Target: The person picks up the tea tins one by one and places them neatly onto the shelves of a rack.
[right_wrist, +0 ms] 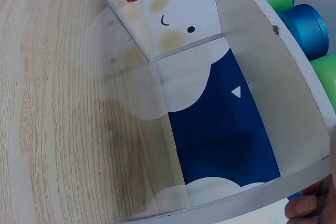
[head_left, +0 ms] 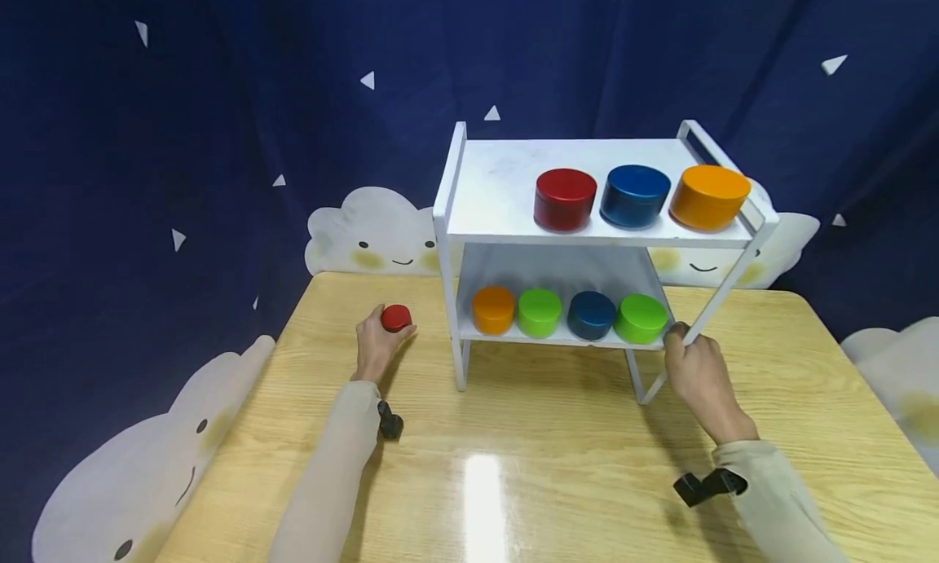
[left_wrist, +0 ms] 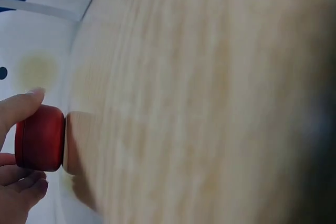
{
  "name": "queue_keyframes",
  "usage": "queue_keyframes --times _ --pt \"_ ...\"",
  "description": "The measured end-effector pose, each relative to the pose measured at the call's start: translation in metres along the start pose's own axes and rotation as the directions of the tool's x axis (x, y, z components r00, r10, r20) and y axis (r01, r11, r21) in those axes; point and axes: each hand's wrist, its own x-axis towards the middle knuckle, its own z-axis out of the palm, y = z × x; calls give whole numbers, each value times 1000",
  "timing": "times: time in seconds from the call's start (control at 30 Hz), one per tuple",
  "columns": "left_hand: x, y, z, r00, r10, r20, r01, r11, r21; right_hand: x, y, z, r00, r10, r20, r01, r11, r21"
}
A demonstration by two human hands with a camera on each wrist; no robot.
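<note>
My left hand (head_left: 374, 345) holds a small round red tin (head_left: 396, 318) at the table, left of a white two-tier shelf rack (head_left: 506, 160). In the left wrist view the thumb lies on one side of this red tin (left_wrist: 41, 139) and the fingers curl at the other; its base is right at the wood surface. My right hand (head_left: 698, 376) grips the rack's right front post beside the lower shelf. In the right wrist view only some fingers of that hand (right_wrist: 310, 205) show, at the edge of the frame.
On the top shelf stand red (head_left: 565, 200), blue (head_left: 635, 196) and orange (head_left: 710, 198) tins, toward the right. The lower shelf carries an orange tin (head_left: 494, 310), a blue tin (head_left: 591, 315) and two green tins (head_left: 539, 313). Behind the wooden table (head_left: 557, 433) hangs a dark blue curtain (head_left: 352, 123).
</note>
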Motion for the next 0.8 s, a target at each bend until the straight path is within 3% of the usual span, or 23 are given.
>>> queue_keyframes --times 0.27,0.57,0.8 --pt "0 -3 3 999 -43 -8 43 999 -21 0 0 1 1000 -1 -16 1 1000 -5" --pt "-2 -4 1 999 -35 -12 35 999 -23 0 -1 1 1000 6 -7 -6 1000 -8" --pt "-2 0 -1 998 -66 -11 66 998 -12 0 -1 2 1000 10 -19 -10 1000 -6"
